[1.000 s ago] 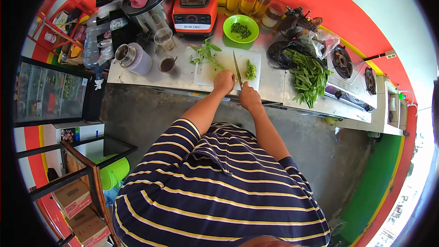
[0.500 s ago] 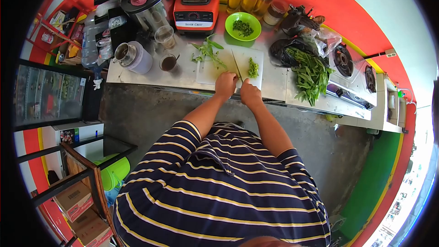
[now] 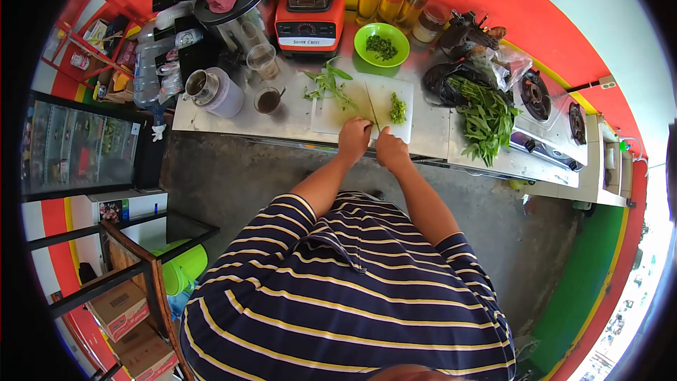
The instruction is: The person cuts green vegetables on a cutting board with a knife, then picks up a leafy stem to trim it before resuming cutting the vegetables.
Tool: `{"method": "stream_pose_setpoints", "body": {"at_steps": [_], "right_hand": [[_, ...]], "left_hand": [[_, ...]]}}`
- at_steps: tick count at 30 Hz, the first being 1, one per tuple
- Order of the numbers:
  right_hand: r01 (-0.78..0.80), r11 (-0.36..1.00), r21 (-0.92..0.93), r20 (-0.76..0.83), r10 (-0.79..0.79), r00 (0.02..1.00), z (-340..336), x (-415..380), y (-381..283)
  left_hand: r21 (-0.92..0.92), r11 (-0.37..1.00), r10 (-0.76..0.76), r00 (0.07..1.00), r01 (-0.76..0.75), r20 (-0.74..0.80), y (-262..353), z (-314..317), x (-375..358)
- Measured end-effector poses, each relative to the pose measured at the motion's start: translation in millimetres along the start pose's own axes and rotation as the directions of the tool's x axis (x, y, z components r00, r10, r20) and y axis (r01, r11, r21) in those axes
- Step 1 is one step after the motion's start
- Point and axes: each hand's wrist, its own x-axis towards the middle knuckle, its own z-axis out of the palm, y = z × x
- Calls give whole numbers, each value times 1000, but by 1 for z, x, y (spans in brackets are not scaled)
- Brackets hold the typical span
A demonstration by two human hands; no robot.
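The right hand (image 3: 393,149) is closed around the handle of a long, narrow-bladed metal knife (image 3: 374,107), whose blade points away from the person across a white rectangular cutting board (image 3: 330,118). The left hand (image 3: 354,138) is curled just beside the knife, at the board's near edge; whether its fingers grip anything cannot be told. The board lies on a shiny metal bench (image 3: 293,118). On its right part, to the right of the blade, sits a small heap of chopped light-green pieces (image 3: 398,109), while long leafy green sprigs (image 3: 331,83) lie on its left part and reach over the edge onto the bench. Beyond the board stands a bright green round bowl (image 3: 403,42) holding darker chopped greens (image 3: 381,47), near a red-based blender (image 3: 307,32). A glass of dark liquid (image 3: 268,101) stands left of the board. Well to its right, a large bunch of green leaves (image 3: 488,118) lies beside a black plastic bag (image 3: 443,86), near a gas stove (image 3: 554,107).
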Motion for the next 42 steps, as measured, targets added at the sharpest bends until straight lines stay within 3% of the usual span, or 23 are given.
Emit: {"method": "stream_pose_setpoints", "body": {"at_steps": [6, 9, 15, 17, 21, 28, 30, 34, 36, 37, 39, 42], "right_hand": [[-22, 1000, -5, 50, 22, 999, 10, -10, 0], [-69, 996, 64, 44, 66, 997, 19, -7, -5], [-47, 990, 133, 45, 41, 998, -6, 10, -2], [-36, 998, 58, 144, 28, 989, -24, 5, -4], [-48, 998, 42, 171, 40, 985, -5, 0, -3], [-66, 990, 125, 1, 66, 998, 19, 7, -9], [-77, 983, 168, -18, 81, 997, 16, 16, -5], [-16, 995, 98, -56, 22, 998, 1, 26, 7], [-9, 996, 93, -66, 15, 998, -3, 26, 14], [30, 993, 111, -59, -23, 998, -2, 22, 20], [67, 989, 128, -38, -63, 997, 5, 11, 28], [128, 980, 154, -32, -124, 992, 6, -1, 37]], "left_hand": [[55, 984, -171, 982, 167, 81, 2, 1, 7], [-4, 993, -117, 992, 117, -39, 1, 6, 6], [17, 991, -136, 990, 135, 41, 5, 0, 8], [-12, 990, -138, 990, 138, -7, -1, 5, 5], [-53, 990, -135, 990, 133, -44, 1, 4, 3], [-5, 993, -117, 992, 117, -46, -1, 2, 2], [-62, 997, -48, 999, 48, -6, -2, -3, -3], [-138, 989, -49, 999, 50, 12, -17, -9, 7], [-115, 991, -72, 995, 65, -62, -22, -21, 12], [-115, 991, -74, 996, 67, -59, -23, -28, 13], [-252, 942, -232, 972, 221, -18, -27, -41, 11], [-228, 935, -277, 961, 270, 4, -34, -57, 4]]}}
